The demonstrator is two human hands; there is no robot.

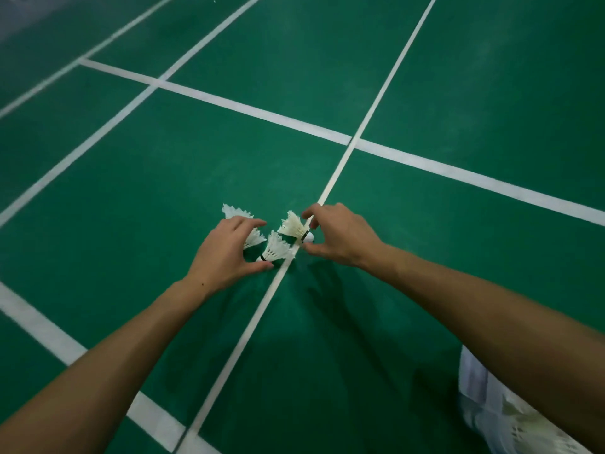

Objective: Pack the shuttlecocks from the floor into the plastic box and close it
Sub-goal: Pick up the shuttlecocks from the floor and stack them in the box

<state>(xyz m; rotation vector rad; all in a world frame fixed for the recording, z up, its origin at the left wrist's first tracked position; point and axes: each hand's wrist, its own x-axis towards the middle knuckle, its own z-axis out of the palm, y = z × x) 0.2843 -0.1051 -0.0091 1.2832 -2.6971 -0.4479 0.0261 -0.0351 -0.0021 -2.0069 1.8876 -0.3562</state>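
Head view looks down on a green court floor (163, 191) crossed by white lines (248, 109), with both arms stretched forward to a small cluster of feather shuttlecocks lying on it. The left hand (226, 250) arches over the left part of the cluster with fingers curled, its thumb against the cork of the middle shuttlecock (276, 249) and its fingers over a second one (255, 239); it seems to be closing round them, though a firm grip cannot be confirmed. Another shuttlecock (235, 212) shows just beyond its knuckles, and whether the hand touches it cannot be told. The right hand (340, 234) cups the rightmost shuttlecock (293, 226) at its cork end, forefinger and thumb either side of the white tip, apparently about to pinch it. Taking them by the cork spares the fragile feathers, and working both hands at once gathers the cluster in one go.

The plastic box (478, 388) lies at the lower right, partly hidden by the right forearm, with pale shuttlecocks already visible inside it. Open floor spreads on every side of the cluster, so nothing hems the hands in; the carry back runs toward the person's right, close under the right arm.
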